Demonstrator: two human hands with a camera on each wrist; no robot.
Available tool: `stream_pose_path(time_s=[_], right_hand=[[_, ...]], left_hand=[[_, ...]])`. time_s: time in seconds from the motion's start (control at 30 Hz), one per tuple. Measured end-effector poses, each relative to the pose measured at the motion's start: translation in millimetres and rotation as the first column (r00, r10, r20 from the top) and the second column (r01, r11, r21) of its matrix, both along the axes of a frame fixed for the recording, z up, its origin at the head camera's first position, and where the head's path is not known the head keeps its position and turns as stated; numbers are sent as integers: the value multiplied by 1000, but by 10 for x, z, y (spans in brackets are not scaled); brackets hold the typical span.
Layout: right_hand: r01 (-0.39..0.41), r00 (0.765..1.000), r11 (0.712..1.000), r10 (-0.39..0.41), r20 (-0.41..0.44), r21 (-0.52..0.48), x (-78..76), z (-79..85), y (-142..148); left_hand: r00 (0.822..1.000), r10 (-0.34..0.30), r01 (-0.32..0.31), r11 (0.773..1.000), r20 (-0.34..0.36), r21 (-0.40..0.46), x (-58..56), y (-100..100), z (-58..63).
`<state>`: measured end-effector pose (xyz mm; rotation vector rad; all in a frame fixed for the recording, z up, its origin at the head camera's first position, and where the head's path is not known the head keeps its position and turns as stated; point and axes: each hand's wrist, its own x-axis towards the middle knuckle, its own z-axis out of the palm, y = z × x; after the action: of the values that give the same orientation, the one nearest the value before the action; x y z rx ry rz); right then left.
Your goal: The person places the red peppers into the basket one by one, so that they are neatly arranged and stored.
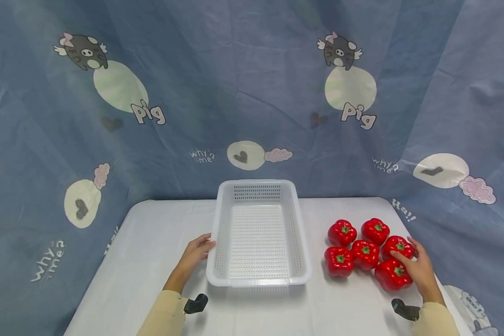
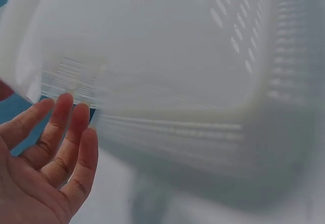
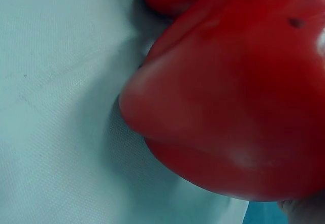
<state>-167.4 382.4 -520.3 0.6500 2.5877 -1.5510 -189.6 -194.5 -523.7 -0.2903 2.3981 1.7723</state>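
A white perforated plastic basket (image 1: 258,282) stands on the white table. At its left side is my left hand (image 1: 195,254), its fingertips touching the outer wall below the rim; in the left wrist view, its fingers (image 2: 61,132) are nearly straight against the basket wall (image 2: 167,125). On the right, my right hand (image 1: 420,270) grips a red bell pepper (image 1: 396,245) between thumb and fingers, at the right end of a group of several peppers. A nearer pepper (image 1: 390,275) lies just in front of it and fills much of the right wrist view, hiding most of that hand.
Other red bell peppers, among them one at the back (image 1: 375,230) and one at the near left (image 1: 339,262), sit close together right of the basket. A blue cloth (image 1: 256,116) with pig prints hangs behind the table (image 1: 151,261).
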Motion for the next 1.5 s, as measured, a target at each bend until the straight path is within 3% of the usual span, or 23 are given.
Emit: stream_pose_path(time_s=[0.27,0.6,0.9,1.13,1.17,1.37,1.5], right_hand=[[4,1000,1000,-3,30,-28,-51,-135,127],[5,997,999,-1,74,-51,-49,31,79],[23,996,999,-19,89,-35,-78,41,47],[50,997,998,-47,68,-41,-86,71,31],[58,997,998,-56,55,-33,-118,-18,90],[89,996,996,-89,2,-10,-163,-135,171],[117,993,993,-117,-14,-12,-133,-36,103]], left_hand=[[1000,-14,13,999,26,30,-3,-32,38],[999,-27,26,998,24,58,-37,-46,64],[996,-28,19,994,87,103,-42,-76,63],[993,-14,-3,990,120,141,-45,-81,57],[992,-9,-9,989,125,148,-42,-76,57],[989,6,-32,984,145,173,-46,-58,40],[989,9,-37,981,145,188,-52,-64,28]])
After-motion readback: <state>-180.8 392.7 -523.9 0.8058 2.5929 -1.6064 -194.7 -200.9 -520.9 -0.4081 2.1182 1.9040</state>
